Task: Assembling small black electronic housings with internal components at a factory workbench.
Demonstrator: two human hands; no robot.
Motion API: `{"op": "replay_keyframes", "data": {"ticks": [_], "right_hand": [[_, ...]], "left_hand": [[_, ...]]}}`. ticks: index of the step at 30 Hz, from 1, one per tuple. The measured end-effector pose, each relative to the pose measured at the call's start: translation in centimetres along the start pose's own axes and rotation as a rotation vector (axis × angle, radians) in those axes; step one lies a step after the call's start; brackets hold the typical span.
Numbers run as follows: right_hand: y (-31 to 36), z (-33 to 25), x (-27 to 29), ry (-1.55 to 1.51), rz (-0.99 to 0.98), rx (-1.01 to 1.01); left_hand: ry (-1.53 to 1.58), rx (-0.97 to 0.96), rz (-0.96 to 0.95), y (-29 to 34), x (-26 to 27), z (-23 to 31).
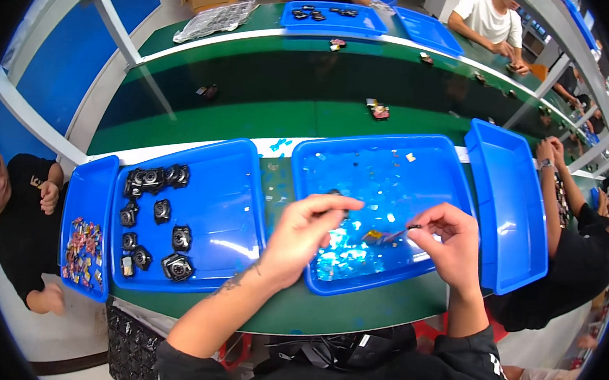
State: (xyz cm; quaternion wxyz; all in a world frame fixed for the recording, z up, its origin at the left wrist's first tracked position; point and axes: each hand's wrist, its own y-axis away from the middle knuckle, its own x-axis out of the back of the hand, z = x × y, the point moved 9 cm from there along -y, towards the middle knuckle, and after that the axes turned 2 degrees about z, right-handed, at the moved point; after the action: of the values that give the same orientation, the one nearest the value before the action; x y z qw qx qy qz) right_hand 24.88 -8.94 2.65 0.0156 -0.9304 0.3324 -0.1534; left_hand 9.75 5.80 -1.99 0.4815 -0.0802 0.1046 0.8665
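My left hand (297, 239) is over the left half of a blue tray (301, 183), fingers curled and the index finger reaching right. Bits of a black part (335, 192) show past its fingers; most of that part is hidden. My right hand (452, 244), over the tray's right side, pinches a small dark piece (414, 227) between thumb and fingertips. A thin strip runs left from the pinch to a small yellowish and reddish piece (374, 235); whether they are joined I cannot tell. Shiny blue film scraps (349, 260) lie below on the tray floor.
Black camera-like housings (181, 238) sit in a blue tray (226, 206) on the left. Beyond it, a narrow blue bin (93, 182) holds small colourful parts (84, 245). Another blue bin (509, 197) stands right. Ahead, small assemblies (378, 110) lie on a green belt (309, 120). Co-workers sit around.
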Motion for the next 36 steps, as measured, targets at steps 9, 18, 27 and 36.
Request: {"op": "replay_keyframes", "data": {"ticks": [9,18,27,36], "right_hand": [[0.0,0.7,-6.1,-0.508,-0.206,-0.147],[0.4,1.1,-6.5,-0.425,-0.312,-0.255],[-1.1,-2.1,-4.9,0.530,-0.013,0.272],[0.4,-2.3,-7.0,-0.037,-0.155,0.115]], "left_hand": [[-0.454,-0.278,0.011,1.6,-2.5,3.0],[-0.518,-0.411,0.061,2.1,-2.0,3.4],[-0.513,-0.349,0.124,2.1,-1.3,3.4],[-0.278,-0.239,0.130,1.4,-0.8,1.0]]}}
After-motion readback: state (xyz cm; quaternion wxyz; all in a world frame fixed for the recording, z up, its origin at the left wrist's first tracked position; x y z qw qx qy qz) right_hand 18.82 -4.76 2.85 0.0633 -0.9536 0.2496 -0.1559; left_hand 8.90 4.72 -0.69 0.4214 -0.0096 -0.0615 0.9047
